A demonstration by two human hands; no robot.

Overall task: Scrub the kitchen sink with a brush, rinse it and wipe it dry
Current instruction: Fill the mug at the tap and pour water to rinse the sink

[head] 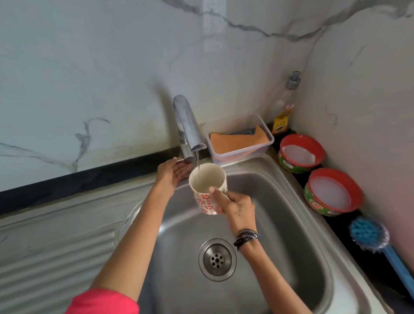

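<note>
My right hand (235,204) is curled round a patterned cup (208,188), thumb over the near rim, holding it upright under the tap (188,126). A thin stream of water (198,163) runs from the spout into it, and the cup looks only partly filled. My left hand (174,172) reaches to the base of the tap, fingers fairly straight and close together, resting against what I take to be the handle; whether they actually grip it I cannot tell.

The sink (263,189) lies below both hands, its drain (217,259) near the middle, the ribbed draining board (49,251) to the left. The basin looks bare of suds, so I judge I am gathering water, either to wet it before scrubbing or to rinse it. The blue brush (375,238) lies untouched on the dark ledge at the right, well apart from my hands, beside two red-rimmed tubs (334,192) of what seems cleaning paste. A clear box (241,137) with an orange cloth sits at the far right corner.

Next, I should let the cup fill, close the tap with my left hand, then tip the water around the basin walls without splashing.
</note>
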